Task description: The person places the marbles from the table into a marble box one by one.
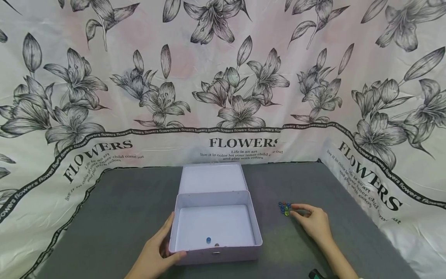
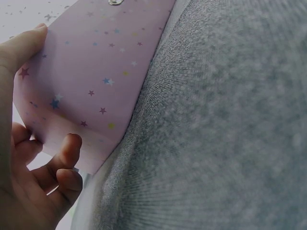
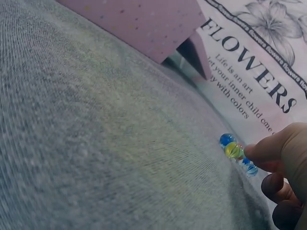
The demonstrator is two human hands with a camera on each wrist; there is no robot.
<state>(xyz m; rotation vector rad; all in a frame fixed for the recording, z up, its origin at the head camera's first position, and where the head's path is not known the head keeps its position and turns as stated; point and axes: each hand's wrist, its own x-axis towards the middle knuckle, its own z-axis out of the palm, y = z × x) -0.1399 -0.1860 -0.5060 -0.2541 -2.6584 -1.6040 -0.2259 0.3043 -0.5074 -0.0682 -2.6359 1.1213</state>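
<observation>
An open pale lilac metal box [image 1: 215, 254], printed with small stars in the left wrist view, stands with its lid [image 1: 212, 178] tilted back. Inside lie a blue marble [image 1: 208, 240] and a dull brownish one [image 1: 216, 245] by the front wall. My left hand [image 1: 156, 248] grips the front left corner, thumb on the front wall, other fingers along the left side. Right of the box, my right hand [image 1: 315, 223] reaches a small cluster of glass marbles [image 1: 281, 209], thumb and index finger apart at its edge. A yellow-green marble [image 3: 233, 150] sits beside the thumb tip.
The box and marbles are on a grey cloth-covered table [image 1: 122, 209]. Behind and at both sides hangs a white flower-printed sheet [image 1: 237, 147]. A dark object [image 1: 315, 274] shows at the bottom edge near the right forearm.
</observation>
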